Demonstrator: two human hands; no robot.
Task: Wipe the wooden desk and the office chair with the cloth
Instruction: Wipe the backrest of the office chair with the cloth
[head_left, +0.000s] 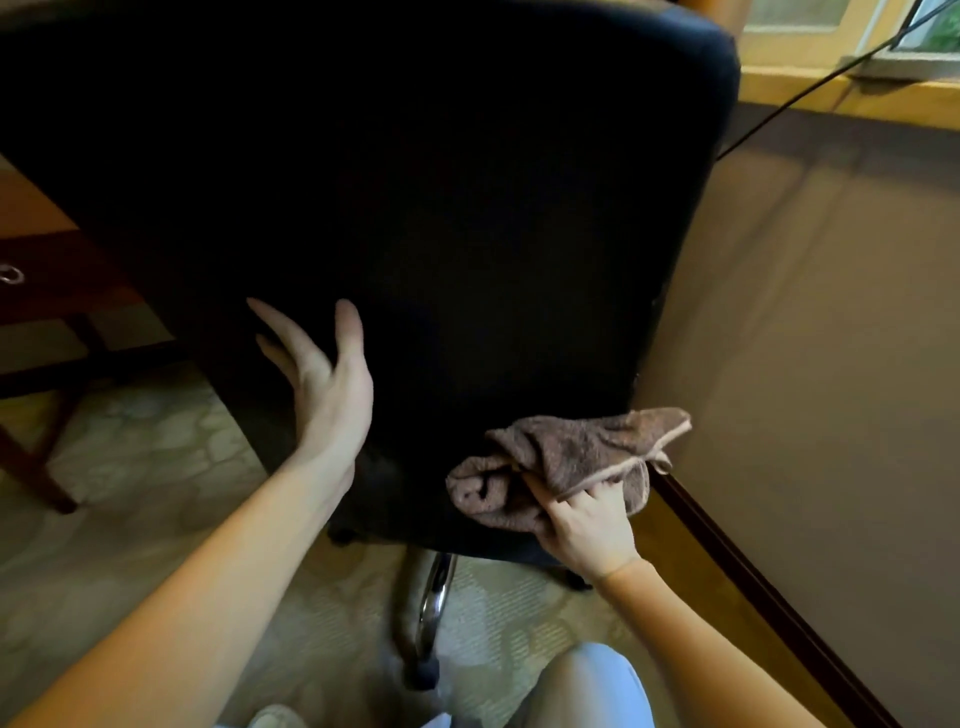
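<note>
Carpet (156, 447), wall (805, 338), cable (779, 118), window (930, 28).
Patterned carpet lies below and left of the right-hand fingers (563, 519); a beige wall with dark skirting board (753, 579) runs to their right; far above, a black cable slants toward the window.

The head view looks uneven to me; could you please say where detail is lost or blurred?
In the head view the chair back is nearly featureless black; the window is bright at top right; the cloth and right hand look fairly sharp, the left hand softer at its fingertips; the floor near the bottom edge is blurred.
</note>
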